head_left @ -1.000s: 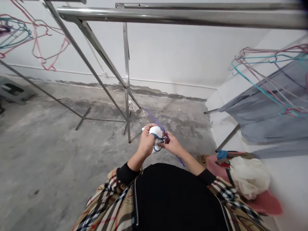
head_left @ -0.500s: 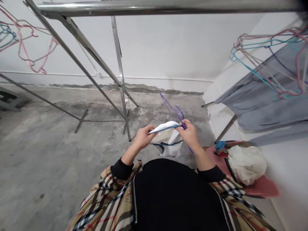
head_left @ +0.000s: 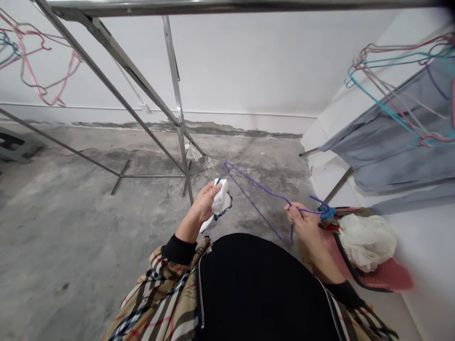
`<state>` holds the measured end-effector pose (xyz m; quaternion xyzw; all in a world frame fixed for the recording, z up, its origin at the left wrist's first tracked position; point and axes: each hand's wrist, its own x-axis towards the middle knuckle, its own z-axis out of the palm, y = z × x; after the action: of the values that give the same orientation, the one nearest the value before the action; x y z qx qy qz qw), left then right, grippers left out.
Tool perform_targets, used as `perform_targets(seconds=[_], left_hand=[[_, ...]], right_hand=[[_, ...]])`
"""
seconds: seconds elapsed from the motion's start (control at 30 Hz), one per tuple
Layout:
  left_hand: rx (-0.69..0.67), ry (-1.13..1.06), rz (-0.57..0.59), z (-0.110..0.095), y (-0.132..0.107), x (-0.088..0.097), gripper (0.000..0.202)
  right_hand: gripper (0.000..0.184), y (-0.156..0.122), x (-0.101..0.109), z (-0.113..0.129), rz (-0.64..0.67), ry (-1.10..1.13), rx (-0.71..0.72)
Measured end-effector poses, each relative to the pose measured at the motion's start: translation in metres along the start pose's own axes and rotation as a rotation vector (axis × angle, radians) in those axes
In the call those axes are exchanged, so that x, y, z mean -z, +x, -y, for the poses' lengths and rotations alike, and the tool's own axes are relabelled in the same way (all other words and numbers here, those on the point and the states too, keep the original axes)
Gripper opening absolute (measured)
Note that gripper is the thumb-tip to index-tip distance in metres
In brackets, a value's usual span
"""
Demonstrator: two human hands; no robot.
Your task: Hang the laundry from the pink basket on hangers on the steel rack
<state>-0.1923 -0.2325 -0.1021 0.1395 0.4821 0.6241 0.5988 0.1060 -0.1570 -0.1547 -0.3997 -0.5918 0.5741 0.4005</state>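
Observation:
In the head view, my left hand (head_left: 204, 204) is closed on a bunched white cloth with dark blue trim (head_left: 219, 201), whose loose end hangs below the fingers. The exact kind of cloth does not show in this crumpled state. My right hand (head_left: 302, 222) grips a purple clothes hanger (head_left: 256, 182) near its neck. The hanger's hook points to the right, and its frame stretches leftward toward the cloth. A gap separates hanger and cloth.
A metal drying rack (head_left: 142, 121) stands ahead on the left, its top bar (head_left: 227, 6) crossing above. Pink hangers (head_left: 53, 90) hang at left, more hangers (head_left: 387, 111) at right over a grey cloth (head_left: 377, 156). A pink basket (head_left: 394, 279) holds a white plastic bag (head_left: 368, 241).
My hands have moved apart. The right hand let go of the cloth and swung the hanger out to the right. In my left hand, the cloth went from stretched to bunched.

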Motion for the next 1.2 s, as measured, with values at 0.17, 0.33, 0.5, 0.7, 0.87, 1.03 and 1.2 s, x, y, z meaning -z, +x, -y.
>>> perform_targets(seconds=[0.17, 0.33, 0.5, 0.7, 0.87, 1.03, 1.2], left_hand=[[-0.075, 0.016, -0.034, -0.009, 0.003, 0.018, 0.035], [-0.081, 0.078, -0.024, -0.021, 0.002, 0.029, 0.031], [-0.013, 0.135, -0.002, -0.023, -0.001, 0.030, 0.035], [0.038, 0.372, 0.154, -0.007, -0.005, 0.017, 0.032], [-0.105, 0.808, 0.498, 0.024, -0.015, -0.009, 0.018], [-0.381, 1.272, 0.523, 0.030, -0.031, -0.020, 0.016], [-0.744, 1.434, 0.316, -0.008, -0.046, -0.021, 0.019]], right_hand=[[0.034, -0.010, 0.016, 0.001, 0.021, -0.103, -0.093], [0.041, -0.006, 0.015, 0.017, 0.126, -0.338, -0.074], [0.040, 0.005, -0.008, 0.025, 0.249, -0.385, -0.039], [0.045, 0.017, -0.035, 0.020, 0.279, -0.340, -0.001], [0.036, 0.023, -0.062, 0.004, 0.187, -0.251, 0.027], [0.037, 0.019, -0.068, -0.005, 0.135, -0.140, -0.001], [0.032, 0.017, -0.053, 0.007, 0.120, -0.099, 0.026]])
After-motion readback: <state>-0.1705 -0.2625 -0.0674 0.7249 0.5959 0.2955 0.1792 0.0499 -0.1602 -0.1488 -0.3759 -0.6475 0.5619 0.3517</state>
